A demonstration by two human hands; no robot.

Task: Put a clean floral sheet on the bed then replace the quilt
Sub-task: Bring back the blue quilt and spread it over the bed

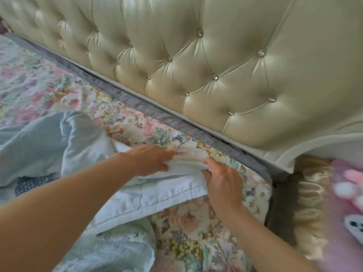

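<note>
At frame centre, two hands, the left hand [152, 159] and right hand [222, 180], each pinched the one pale blue quilt's [137, 195] stitched edge over the one floral sheet [137, 122], below one tufted headboard [216, 55].

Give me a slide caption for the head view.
Both hands grip the quilt edge over the floral sheet.

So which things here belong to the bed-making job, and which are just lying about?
Job:
- floral sheet, spread on the bed
- pale quilt, its edge gripped by both hands
- left hand
- right hand

Lying about:
- tufted headboard
- pink plush thing beside the bed, blurred
</note>
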